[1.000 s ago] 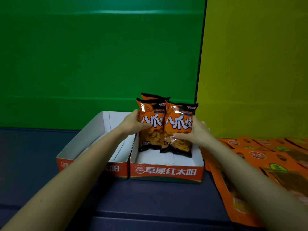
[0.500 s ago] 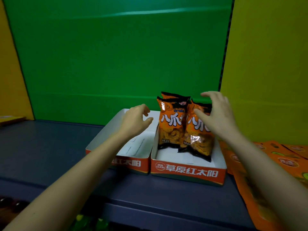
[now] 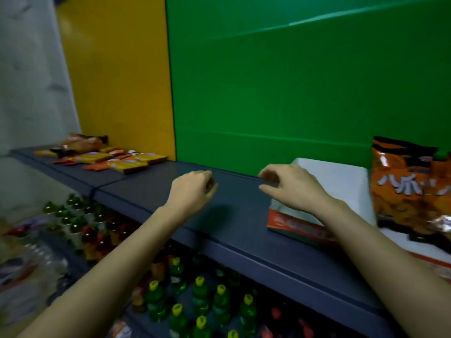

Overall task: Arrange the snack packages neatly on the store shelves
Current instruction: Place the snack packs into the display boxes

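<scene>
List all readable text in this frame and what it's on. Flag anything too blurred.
"八爪": big white characters on the orange snack bag; the characters after them are too blurred to read.
White print on the red front strip of the white display box: too blurred to read.
Print on the flat packets at the shelf's far left: too small and blurred.
Labels on the bottles on the shelf below: unreadable.

left hand (image 3: 192, 191) and right hand (image 3: 290, 189) have released the snack bags (image 3: 402, 191).
</scene>
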### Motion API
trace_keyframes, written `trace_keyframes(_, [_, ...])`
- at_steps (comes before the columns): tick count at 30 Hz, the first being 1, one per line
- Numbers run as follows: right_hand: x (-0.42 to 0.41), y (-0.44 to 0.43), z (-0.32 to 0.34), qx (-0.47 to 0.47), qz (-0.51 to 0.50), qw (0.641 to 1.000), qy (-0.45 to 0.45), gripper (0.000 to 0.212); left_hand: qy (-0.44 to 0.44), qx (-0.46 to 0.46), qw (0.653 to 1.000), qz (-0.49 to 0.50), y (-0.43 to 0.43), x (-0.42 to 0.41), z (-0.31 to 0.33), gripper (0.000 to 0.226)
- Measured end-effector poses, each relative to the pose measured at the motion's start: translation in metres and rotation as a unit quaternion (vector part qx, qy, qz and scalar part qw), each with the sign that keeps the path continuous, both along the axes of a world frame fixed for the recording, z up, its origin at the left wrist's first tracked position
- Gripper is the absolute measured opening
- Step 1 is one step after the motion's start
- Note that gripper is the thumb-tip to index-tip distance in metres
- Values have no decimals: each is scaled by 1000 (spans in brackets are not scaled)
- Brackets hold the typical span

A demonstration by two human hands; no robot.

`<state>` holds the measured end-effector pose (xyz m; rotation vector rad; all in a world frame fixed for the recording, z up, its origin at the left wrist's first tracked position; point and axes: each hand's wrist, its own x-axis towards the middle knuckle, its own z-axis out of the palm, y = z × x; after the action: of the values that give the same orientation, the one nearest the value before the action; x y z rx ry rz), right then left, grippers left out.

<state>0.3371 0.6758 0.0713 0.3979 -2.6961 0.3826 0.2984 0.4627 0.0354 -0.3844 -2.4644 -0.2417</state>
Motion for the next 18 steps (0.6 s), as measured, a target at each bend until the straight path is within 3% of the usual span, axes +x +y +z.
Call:
trace_keyframes(8, [-38,-170,-24,-24,63,997,-37,29,-35,-3,996,87,-172,4,-19,27])
trace_keyframes(18, [-103,-305,-39,-30,67,992,-107,30,-44,29,991,123,-295,-8,-37,29])
